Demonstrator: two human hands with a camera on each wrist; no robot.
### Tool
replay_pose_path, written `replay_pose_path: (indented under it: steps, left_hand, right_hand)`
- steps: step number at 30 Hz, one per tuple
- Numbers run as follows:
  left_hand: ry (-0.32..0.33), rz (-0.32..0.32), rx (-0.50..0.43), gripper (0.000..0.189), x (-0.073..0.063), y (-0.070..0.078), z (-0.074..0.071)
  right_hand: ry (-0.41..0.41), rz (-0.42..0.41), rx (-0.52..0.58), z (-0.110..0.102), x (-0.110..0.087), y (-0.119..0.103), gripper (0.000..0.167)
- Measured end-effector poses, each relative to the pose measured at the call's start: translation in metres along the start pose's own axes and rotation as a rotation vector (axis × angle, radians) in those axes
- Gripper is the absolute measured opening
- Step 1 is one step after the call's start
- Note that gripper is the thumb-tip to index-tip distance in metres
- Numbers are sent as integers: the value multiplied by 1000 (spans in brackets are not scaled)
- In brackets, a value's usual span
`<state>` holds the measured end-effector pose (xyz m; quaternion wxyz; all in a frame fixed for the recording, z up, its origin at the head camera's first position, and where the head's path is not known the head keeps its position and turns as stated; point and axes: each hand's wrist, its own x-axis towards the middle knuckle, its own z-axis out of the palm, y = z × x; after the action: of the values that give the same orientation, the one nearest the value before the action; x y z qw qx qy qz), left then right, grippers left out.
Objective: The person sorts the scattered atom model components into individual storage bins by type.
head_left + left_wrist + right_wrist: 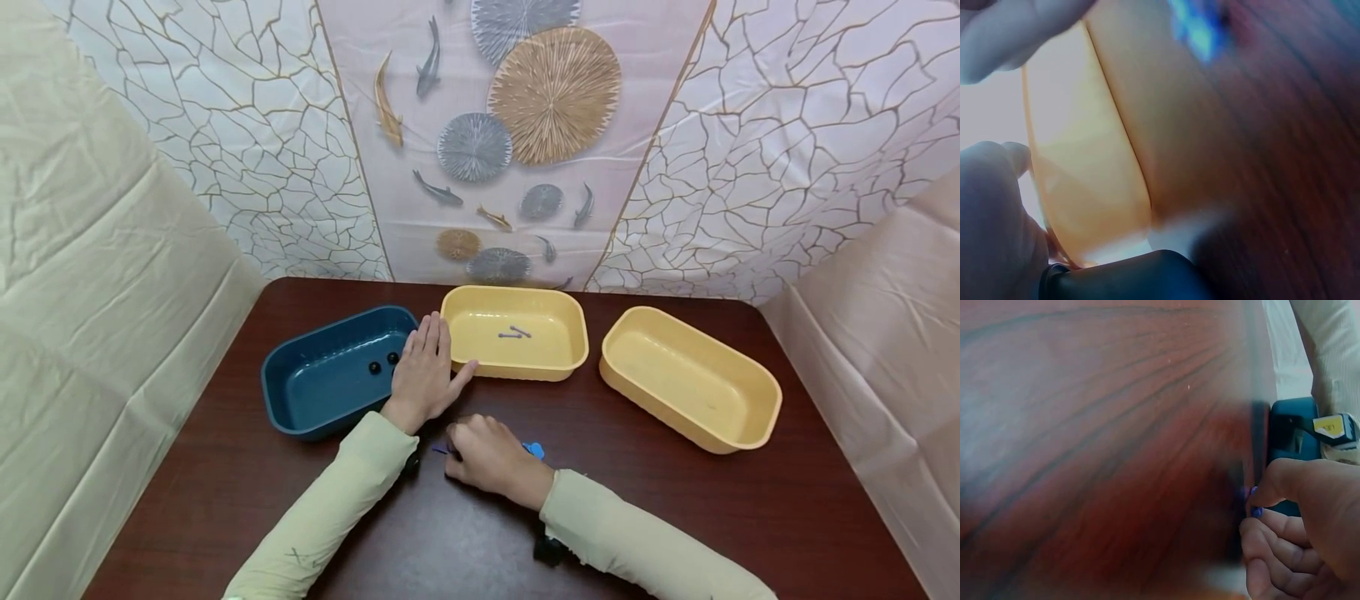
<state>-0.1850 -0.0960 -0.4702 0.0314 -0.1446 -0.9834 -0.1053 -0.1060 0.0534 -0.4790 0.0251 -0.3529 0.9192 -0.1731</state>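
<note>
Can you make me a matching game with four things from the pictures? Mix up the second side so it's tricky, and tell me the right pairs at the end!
Things:
1. black balls
2. thin purple sticks
3. bright blue piece
4. left hand

Where or how:
A. fingers straight
B. inside the middle yellow tray
C. on the table, by the right hand
D. inside the dark blue tray

Right pairs: 1-D, 2-B, 3-C, 4-A
</note>
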Motion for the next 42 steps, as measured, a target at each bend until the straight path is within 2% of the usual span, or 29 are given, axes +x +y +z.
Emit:
replay_pose_path:
  steps: [11,19,26,35,42]
  left_hand:
    - [2,2,6,90,0,0,1]
    - [0,-5,20,91,1,1,2]
    - [0,-8,16,91,2,0,2]
    - [-2,-6,11,92,2,-1,3]
    - [3,-6,9,92,2,-2,5]
  right_hand:
    - [51,-48,0,-23,-19,24,21]
    - [95,-74,-38,-62,-33,38,16]
    - [120,-59,-56,-104,-41,47,13]
    - [197,-63,-147,-148,-39,66,14]
    - [242,-54,-231,-167,-27,91,12]
